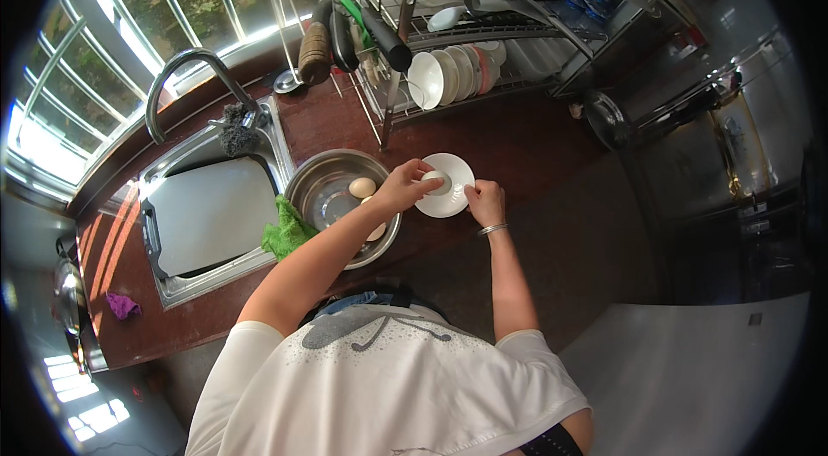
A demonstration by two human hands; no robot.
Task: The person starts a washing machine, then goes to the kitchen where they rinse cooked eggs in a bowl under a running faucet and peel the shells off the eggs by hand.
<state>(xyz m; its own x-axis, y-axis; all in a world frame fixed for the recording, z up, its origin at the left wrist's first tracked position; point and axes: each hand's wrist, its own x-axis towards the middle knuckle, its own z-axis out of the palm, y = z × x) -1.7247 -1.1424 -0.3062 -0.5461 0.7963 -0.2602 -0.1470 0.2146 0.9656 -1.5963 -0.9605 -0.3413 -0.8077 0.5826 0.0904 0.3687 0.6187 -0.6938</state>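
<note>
Over a small white dish (pixel 451 200), my left hand (pixel 409 184) has its fingers closed around a pale, whitish egg (pixel 438 183). My right hand (pixel 486 200), with a bracelet at the wrist, grips the right rim of that dish. To the left stands a wide stainless steel bowl (pixel 310 174) with several brown eggs (pixel 362 187) in it, partly hidden by my left forearm. A green cloth (pixel 284 233) hangs over the bowl's left rim.
A sink (pixel 281 132) covered by a grey cutting board (pixel 210 213) lies left, below a curved faucet (pixel 194 55). Behind stands a wire dish rack (pixel 388 113) with white bowls (pixel 427 77) and knives. A purple cloth (pixel 123 305) lies far left; a pan lid (pixel 606 118) is at right.
</note>
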